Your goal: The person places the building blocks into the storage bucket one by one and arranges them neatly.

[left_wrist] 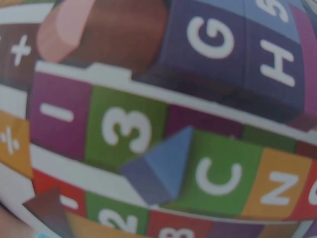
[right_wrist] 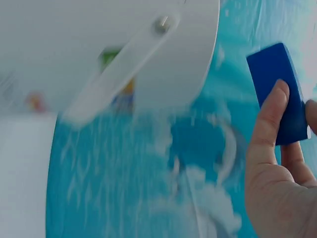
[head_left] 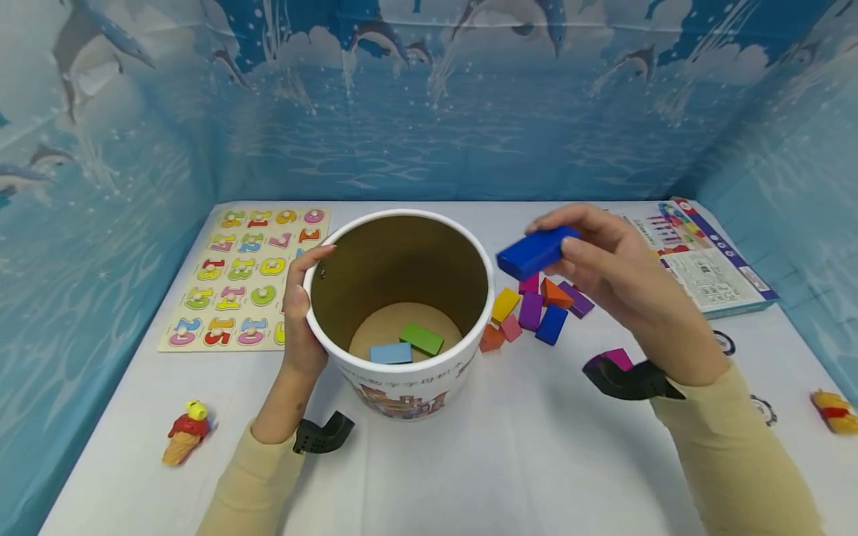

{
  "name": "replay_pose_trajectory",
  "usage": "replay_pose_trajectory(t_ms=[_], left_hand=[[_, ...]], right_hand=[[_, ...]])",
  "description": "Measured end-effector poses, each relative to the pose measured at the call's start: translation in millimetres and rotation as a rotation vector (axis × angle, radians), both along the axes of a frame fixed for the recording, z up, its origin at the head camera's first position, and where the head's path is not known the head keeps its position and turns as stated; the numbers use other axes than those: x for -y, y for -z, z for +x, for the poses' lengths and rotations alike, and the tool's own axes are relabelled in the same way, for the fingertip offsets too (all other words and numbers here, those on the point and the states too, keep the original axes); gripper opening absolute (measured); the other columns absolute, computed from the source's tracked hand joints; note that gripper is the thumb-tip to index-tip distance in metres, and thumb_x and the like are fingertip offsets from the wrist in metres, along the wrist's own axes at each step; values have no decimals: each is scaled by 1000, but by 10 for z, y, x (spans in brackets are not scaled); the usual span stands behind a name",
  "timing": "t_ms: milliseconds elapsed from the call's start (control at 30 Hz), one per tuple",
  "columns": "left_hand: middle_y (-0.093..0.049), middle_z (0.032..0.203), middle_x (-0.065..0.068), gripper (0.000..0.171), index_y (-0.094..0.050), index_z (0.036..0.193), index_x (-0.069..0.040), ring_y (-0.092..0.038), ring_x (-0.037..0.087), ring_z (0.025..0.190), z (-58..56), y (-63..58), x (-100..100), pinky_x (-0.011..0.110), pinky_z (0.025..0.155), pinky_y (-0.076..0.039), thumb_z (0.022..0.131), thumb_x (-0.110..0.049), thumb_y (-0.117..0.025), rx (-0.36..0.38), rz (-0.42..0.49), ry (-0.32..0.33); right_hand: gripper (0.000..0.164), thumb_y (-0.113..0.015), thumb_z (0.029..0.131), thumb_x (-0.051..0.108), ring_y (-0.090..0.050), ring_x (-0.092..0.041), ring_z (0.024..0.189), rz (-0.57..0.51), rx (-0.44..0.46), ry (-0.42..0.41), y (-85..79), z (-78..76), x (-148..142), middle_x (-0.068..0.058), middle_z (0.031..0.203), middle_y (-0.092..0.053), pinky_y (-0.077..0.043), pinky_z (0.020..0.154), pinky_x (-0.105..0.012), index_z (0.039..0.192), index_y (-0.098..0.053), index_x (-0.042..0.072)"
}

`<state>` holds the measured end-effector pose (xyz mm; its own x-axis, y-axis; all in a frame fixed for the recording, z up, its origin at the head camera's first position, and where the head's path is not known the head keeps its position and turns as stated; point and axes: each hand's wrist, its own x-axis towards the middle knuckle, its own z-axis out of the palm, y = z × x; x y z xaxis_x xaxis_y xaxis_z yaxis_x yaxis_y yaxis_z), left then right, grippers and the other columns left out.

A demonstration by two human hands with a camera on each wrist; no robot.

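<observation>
My right hand (head_left: 620, 272) pinches a dark blue rectangular block (head_left: 536, 251) between thumb and fingers, above the table to the right of a white bucket (head_left: 402, 387). In the right wrist view the same blue block (right_wrist: 270, 74) stands tilted in the hand (right_wrist: 282, 183). My left hand (head_left: 303, 320) holds the bucket's left side, with fingertips at the rim. A light blue block (head_left: 391, 353) and a green block (head_left: 422, 339) lie on the bucket's floor. Printed letters and numbers on the bucket's wall (left_wrist: 218, 144) fill the left wrist view.
Several coloured blocks (head_left: 531, 311) lie right of the bucket, and a magenta block (head_left: 618, 359) lies under the right wrist. A number puzzle board (head_left: 221, 298) is at left, a box (head_left: 717, 260) at back right. An ice-cream toy (head_left: 185, 433) and a yellow-red toy (head_left: 836, 412) lie nearer.
</observation>
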<state>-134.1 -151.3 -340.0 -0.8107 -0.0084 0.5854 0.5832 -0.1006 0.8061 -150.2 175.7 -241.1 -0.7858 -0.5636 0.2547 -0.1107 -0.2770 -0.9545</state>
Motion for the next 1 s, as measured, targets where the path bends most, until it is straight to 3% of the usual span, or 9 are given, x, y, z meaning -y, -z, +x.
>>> replay_pose_trajectory(t_ms=[167, 400, 567, 700, 833, 1000], left_hand=[[-37, 129, 13, 59, -39, 126, -10, -32, 30, 119, 23, -22, -20, 41, 94, -35, 86, -53, -37, -5, 18, 18], [-35, 130, 11, 56, -37, 127, -14, -31, 28, 119, 51, -68, -54, 34, 90, -40, 88, -53, -34, 13, -6, 12], [-37, 128, 11, 54, -39, 125, -16, -30, 28, 118, 72, -119, -71, 34, 94, -35, 87, -54, -34, 12, -17, -9], [-37, 127, 10, 53, -40, 124, -16, -31, 28, 117, 76, -134, -80, 37, 95, -31, 87, -54, -33, 8, -23, -14], [-38, 127, 10, 53, -41, 124, -16, -31, 27, 118, 79, -137, -84, 38, 95, -30, 87, -54, -33, 12, -22, -17], [-38, 127, 13, 50, -42, 123, -17, -31, 29, 118, 82, -137, -70, 39, 94, -30, 88, -51, -34, 7, -13, -30]], right_hand=[[18, -54, 88, 13, -49, -31, 107, 120, 42, -118, -193, -134, 679, -16, 120, -44, -46, 85, -35, 104, -60, 10], [21, -54, 87, 7, -57, -28, 99, 362, 19, -301, -204, -292, 1288, -14, 113, -53, -46, 84, -37, 107, -57, 0], [14, -53, 87, 3, -60, -22, 94, 632, -94, -451, -154, -303, 1395, -7, 103, -59, -48, 81, -31, 99, -60, 5], [12, -53, 86, -1, -60, -19, 90, 740, -193, -569, -121, -266, 1424, -4, 99, -59, -49, 78, -30, 92, -61, 5], [11, -53, 85, -3, -59, -18, 87, 814, -234, -618, -109, -247, 1442, -4, 95, -58, -49, 77, -28, 89, -60, 5], [15, -55, 85, 1, -56, -10, 91, 1011, -345, -675, -107, -241, 1490, 3, 98, -58, -47, 76, -23, 92, -62, 13]])
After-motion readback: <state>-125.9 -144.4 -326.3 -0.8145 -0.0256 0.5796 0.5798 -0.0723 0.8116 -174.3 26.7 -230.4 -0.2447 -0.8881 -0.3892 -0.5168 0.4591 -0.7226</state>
